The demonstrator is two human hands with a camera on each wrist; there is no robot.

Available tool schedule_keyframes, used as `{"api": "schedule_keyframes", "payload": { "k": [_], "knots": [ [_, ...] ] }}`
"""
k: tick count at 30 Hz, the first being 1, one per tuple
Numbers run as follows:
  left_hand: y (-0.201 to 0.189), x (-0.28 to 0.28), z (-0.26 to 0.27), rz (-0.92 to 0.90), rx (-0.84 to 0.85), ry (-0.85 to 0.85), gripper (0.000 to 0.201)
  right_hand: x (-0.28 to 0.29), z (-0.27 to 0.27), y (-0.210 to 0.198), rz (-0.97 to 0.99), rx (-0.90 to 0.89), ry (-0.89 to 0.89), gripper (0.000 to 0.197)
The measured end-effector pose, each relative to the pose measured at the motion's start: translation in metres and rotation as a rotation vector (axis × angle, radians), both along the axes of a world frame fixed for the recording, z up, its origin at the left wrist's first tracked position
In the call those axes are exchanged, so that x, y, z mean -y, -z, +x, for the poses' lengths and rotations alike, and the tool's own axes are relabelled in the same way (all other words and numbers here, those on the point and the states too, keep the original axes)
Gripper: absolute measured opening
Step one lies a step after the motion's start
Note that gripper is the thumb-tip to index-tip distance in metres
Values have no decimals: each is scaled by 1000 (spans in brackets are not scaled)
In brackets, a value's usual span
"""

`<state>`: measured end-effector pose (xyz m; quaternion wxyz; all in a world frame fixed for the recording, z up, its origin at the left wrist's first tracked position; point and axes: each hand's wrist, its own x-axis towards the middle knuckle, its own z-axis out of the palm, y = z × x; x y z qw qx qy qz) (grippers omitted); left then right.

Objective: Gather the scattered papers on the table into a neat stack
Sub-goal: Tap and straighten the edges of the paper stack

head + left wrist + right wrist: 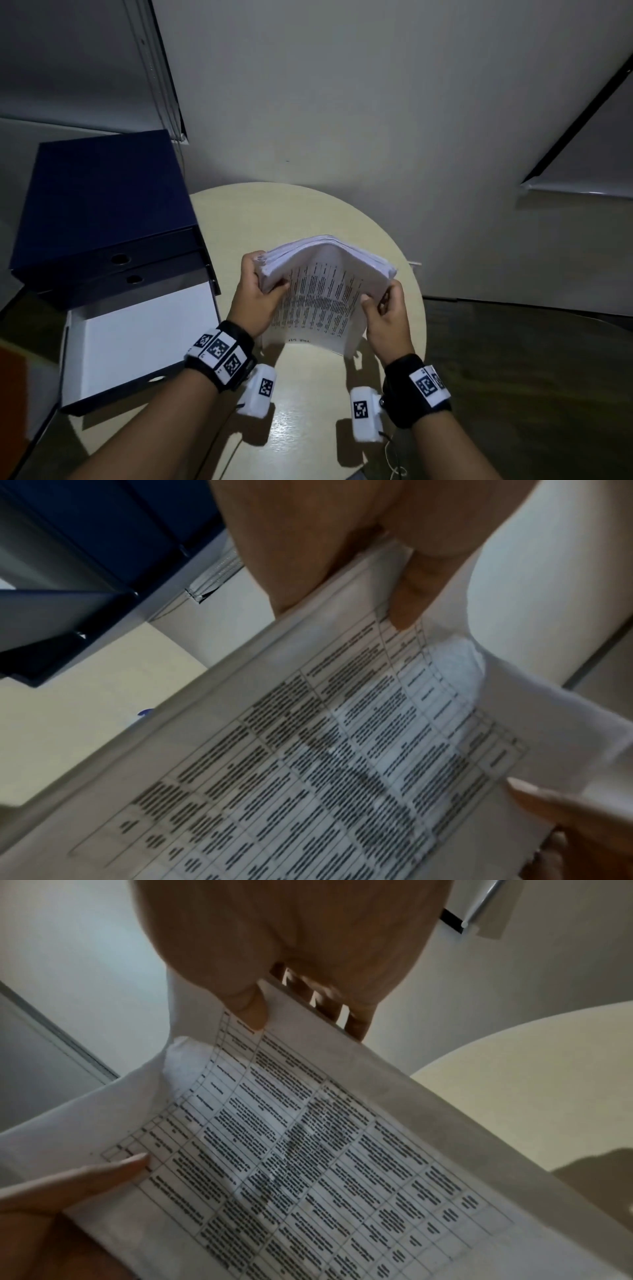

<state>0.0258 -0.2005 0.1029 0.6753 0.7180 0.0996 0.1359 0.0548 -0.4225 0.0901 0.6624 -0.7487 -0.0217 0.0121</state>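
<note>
Pale beige laminate, the round table [346, 442] is the largest thing before us, with dark blue binders [102, 205] and an open white-lined box [144, 335] just beside it on our left. Above the table's middle we hold the stack of papers [329, 291] upright, its lower edge on or just above the tabletop (we cannot tell which) and its top bowing away from us. The printed table on the front sheet faces us. The stack's long axis runs up and down between our hands, neither hand nearer than the other.

Our left hand [258, 294] grips the left edge, thumb [409, 596] on the front sheet and fingers behind. Our right hand [387, 315] pinches the right edge the same way, thumb [251, 1010] in front. Both wrists are angled inward. We judge that tapping the lower edge down would square the sheets; a few edges at the top look uneven.
</note>
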Motion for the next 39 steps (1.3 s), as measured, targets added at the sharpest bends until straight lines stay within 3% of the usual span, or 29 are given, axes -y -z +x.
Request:
{"api": "schedule_keyframes", "payload": {
  "k": [6,15,19,23,30,39],
  "knots": [
    [-6,-14,0,-40,33,-13,51,-1,3,-3,62,59,-4,52],
    [-2,-15,-8,-168,84,-172,39,1,13,4,55,90,-25,48],
    [-5,-9,-11,-37,92,-124,51,-2,14,1,83,107,-32,44],
    [-8,-8,-9,-22,77,-89,63,-4,14,-1,93,106,-63,43],
    [-15,-13,-5,60,101,-28,68,-2,18,-7,89,163,-94,46],
    [-11,-26,-2,-64,132,-110,66,-1,20,-5,83,123,-54,35]
  ]
}}
